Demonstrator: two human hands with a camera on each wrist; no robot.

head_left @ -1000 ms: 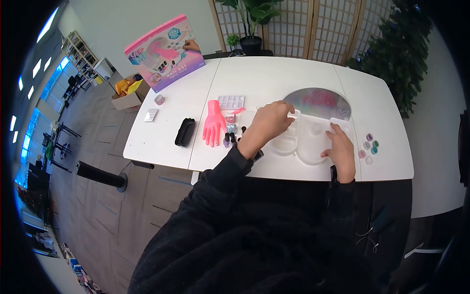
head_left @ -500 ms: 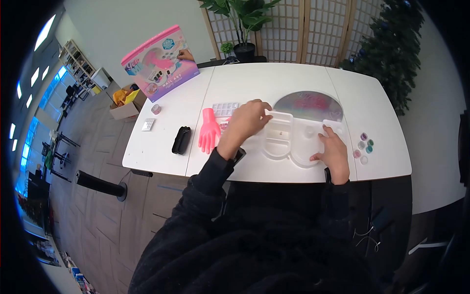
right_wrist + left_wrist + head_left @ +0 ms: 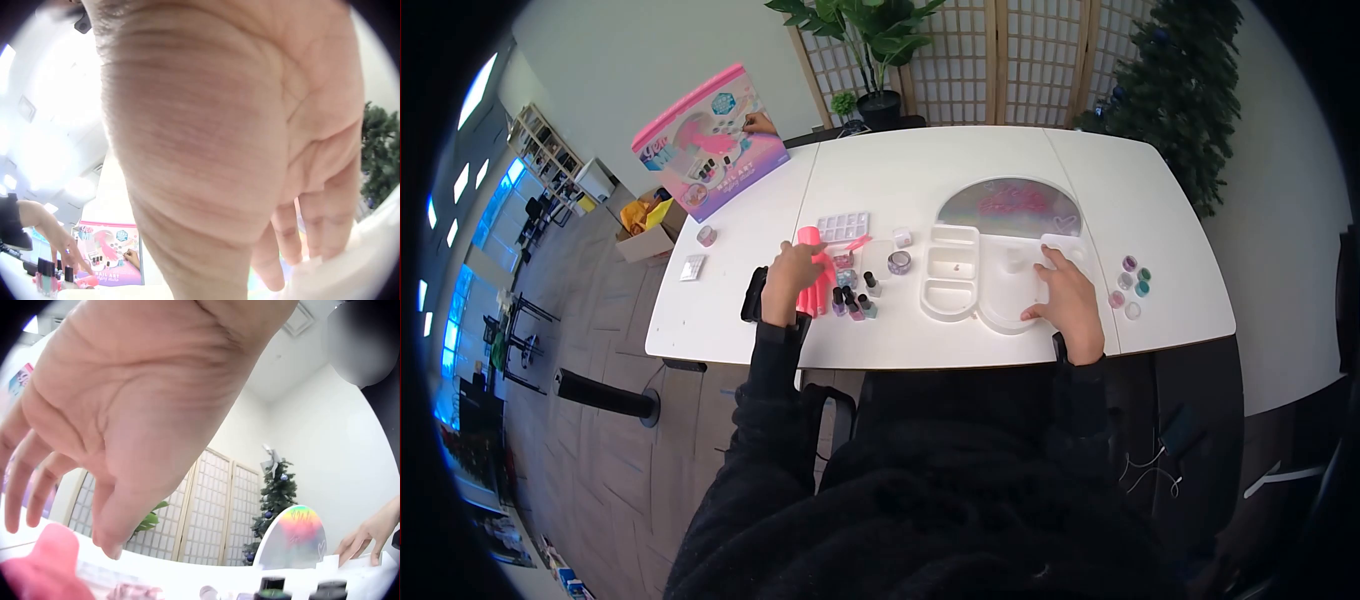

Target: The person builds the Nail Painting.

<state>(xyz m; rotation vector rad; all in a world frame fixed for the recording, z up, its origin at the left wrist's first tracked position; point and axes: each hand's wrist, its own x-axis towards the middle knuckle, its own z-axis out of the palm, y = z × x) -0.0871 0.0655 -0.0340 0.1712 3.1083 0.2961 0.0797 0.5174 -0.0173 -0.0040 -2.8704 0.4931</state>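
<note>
My left hand (image 3: 793, 275) hangs over the pink plastic hand (image 3: 813, 297), covering part of it; in the left wrist view its fingers are spread, with the pink plastic (image 3: 53, 562) below them. Nothing shows in its grasp. My right hand (image 3: 1070, 302) rests with spread fingers on the right part of the white moulded tray (image 3: 949, 290). A rounded mirror-like panel (image 3: 1010, 208) with pink lettering stands along the tray's back edge. Several small polish bottles (image 3: 855, 303) and a round jar (image 3: 899, 262) sit between the pink hand and the tray.
Several small coloured pots (image 3: 1142, 288) lie right of the tray. A clear compartment tray (image 3: 843, 227) is behind the pink hand. A black case (image 3: 753, 295) is beside my left hand. The pink-purple box (image 3: 710, 145) stands at the table's back left; a small pot (image 3: 706, 236) is before it.
My left hand has moved left from the tray's left side to above the pink plastic hand, uncovering the bottles and the jar. My right hand has stayed on the tray. The head view has shifted.
</note>
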